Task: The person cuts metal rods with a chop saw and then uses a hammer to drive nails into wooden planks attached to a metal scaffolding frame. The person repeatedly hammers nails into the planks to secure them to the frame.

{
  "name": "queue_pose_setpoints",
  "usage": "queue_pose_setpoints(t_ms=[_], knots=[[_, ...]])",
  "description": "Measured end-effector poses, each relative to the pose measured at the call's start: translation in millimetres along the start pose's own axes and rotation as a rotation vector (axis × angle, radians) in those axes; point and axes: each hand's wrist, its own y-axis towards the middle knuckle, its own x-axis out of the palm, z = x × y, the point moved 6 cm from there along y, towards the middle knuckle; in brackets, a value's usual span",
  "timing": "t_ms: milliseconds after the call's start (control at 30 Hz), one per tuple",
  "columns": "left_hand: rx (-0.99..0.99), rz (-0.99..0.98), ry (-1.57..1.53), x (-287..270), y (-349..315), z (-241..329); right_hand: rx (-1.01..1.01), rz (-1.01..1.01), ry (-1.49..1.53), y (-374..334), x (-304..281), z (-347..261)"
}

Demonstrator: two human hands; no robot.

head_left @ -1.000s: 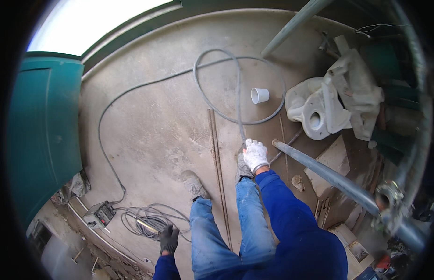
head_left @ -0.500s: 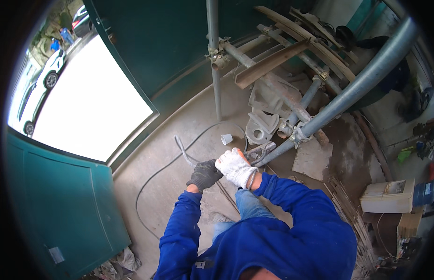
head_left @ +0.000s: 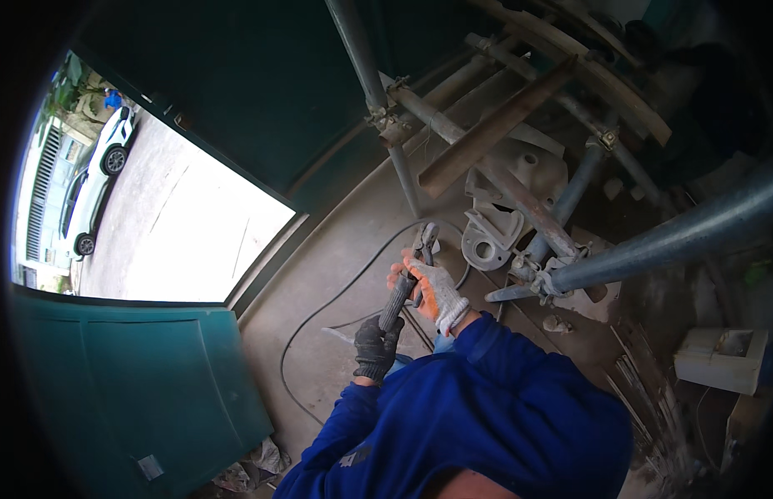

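Note:
A clamp-like tool that looks like a welding electrode holder (head_left: 395, 304), with a dark ribbed handle and grey metal jaws, is held between my hands and points away from me. My left hand (head_left: 376, 348), in a dark grey glove, grips the handle's near end. Wrapped round its upper part is my right hand (head_left: 441, 295), in a white knit glove with an orange palm; some fingers show on the far side. A dark cable (head_left: 288, 353) loops over the floor around and behind my hands. Part of a white cup shows beside the jaws, mostly hidden.
Scaffold pipes (head_left: 653, 249) cross the right side, joined by couplers, with a rusty metal channel (head_left: 495, 129) and boards on top. Grey cast parts (head_left: 489, 237) lie beneath. A green door (head_left: 137, 382) stands at left beside a bright opening. A whitish box (head_left: 719, 358) sits at right.
My hands, low and close together before, now hold the tool up with its jaws showing. The right hand has turned so its orange palm shows. The view has shifted, bringing more of the street into sight.

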Motion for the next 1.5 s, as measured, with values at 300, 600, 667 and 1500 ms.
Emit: queue_pose_setpoints(t_ms=[300,600,667,1500], knots=[[0.107,-0.197,-0.019,-27.6,81.8,5.7,-0.178,-0.158,0.198,10.9,54.4,-21.9],[0.209,-0.493,0.184,-39.1,131.3,1.2,-0.274,0.044,0.261,72.5,54.0,0.9],[0.215,-0.533,0.183,-40.1,139.2,-1.2,-0.256,0.152,0.29,83.5,49.1,10.4],[0.264,-0.879,0.196,-66.4,162.1,44.9,-0.098,0.459,0.317,67.0,70.0,-21.1]])
